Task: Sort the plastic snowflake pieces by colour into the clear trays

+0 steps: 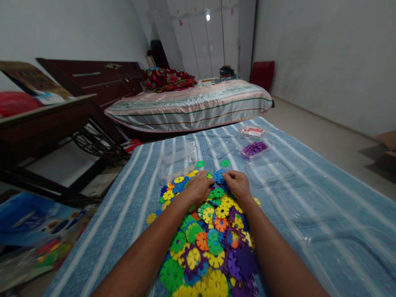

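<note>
A heap of colourful notched plastic discs [202,241] in yellow, green, blue, orange and purple lies on the striped cloth in front of me. At its far edge, my right hand [239,185] pinches a blue notched disc [218,176] between thumb and finger. My left hand [198,187] is just to the left, low over the heap with its fingers curled in. A yellow-green disc [209,175] shows at its fingers, though whether they grip it is hard to see. Two green discs, one left [200,163] and one right [225,163], lie just beyond the heap.
See-through plastic boxes [176,161] and lids [272,171] rest around the heap on the blue striped cloth [123,206]. Purple pieces [254,149] fill a small tray at the far right. Behind stands a bed [192,109]; a treadle table [46,111] is at left.
</note>
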